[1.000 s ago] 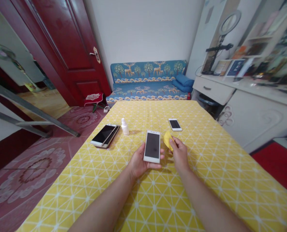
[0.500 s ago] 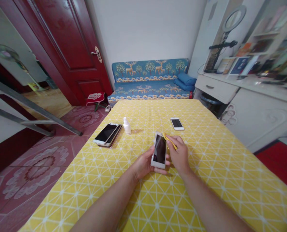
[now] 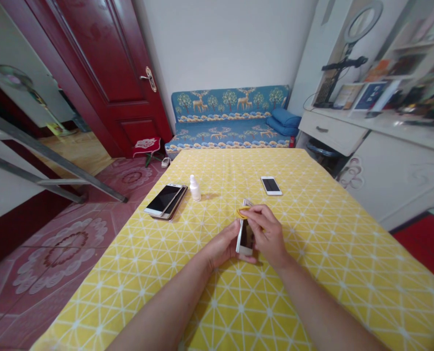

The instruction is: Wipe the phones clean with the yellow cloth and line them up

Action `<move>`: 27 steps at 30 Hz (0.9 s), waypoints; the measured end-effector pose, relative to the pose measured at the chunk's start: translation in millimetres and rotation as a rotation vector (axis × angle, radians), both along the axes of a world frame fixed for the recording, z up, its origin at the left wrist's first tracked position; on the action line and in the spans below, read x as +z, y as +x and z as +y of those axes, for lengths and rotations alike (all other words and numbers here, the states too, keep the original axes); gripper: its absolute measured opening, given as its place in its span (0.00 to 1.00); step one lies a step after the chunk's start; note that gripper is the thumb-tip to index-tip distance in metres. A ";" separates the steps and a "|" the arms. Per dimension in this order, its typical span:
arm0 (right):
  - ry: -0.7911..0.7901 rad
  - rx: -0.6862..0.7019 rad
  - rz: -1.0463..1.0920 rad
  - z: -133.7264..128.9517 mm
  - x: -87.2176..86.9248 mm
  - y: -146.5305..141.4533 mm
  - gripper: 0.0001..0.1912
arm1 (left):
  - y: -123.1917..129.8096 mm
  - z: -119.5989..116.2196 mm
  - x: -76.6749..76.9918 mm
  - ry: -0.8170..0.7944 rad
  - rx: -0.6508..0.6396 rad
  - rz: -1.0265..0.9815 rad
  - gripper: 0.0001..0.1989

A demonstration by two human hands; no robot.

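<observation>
My left hand point(image 3: 222, 246) holds a white smartphone point(image 3: 245, 237) tilted steeply on its long edge, with its dark screen facing right. My right hand point(image 3: 268, 234) pinches a yellow cleaning cloth point(image 3: 241, 212) and presses it near the top of the phone, partly hiding the phone. Both hands are above the yellow tablecloth point(image 3: 304, 292). Farther off stand a small white dropper bottle point(image 3: 195, 189), a stack of two smartphones point(image 3: 164, 201) to its left, and a small white smartphone point(image 3: 271, 185) lying screen up.
The yellow patterned tablecloth covers a long table, with a blue deer-print sofa point(image 3: 229, 119) beyond it. A white drawer unit point(image 3: 331, 131) stands at the right, a dark red door point(image 3: 92, 73) at the left, and a metal ladder point(image 3: 45, 161) leans at the far left.
The phone has turned from lying flat in my left hand onto its edge. My right hand has moved left, bringing the yellow cloth against the phone's top.
</observation>
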State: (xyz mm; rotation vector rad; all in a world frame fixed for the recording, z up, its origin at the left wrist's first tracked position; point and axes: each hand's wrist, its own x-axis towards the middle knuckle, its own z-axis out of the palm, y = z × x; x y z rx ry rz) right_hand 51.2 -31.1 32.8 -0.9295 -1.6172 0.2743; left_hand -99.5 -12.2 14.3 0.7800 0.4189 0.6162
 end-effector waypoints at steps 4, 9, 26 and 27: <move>-0.042 0.086 -0.051 -2.9 -4.0 -6.8 0.15 | 1.9 3.2 -2.6 -0.065 0.136 -0.007 0.17; -0.032 0.100 -0.203 -10.1 -1.7 -12.6 0.14 | -0.4 7.1 8.5 -0.206 0.267 -0.095 0.14; 0.037 -0.144 -0.356 -6.1 -0.9 -1.4 0.13 | -4.4 11.8 4.5 -0.236 0.284 -0.152 0.21; 0.038 -0.172 -0.352 -4.9 -1.7 -0.5 0.14 | -4.5 11.2 4.3 -0.226 0.270 -0.149 0.21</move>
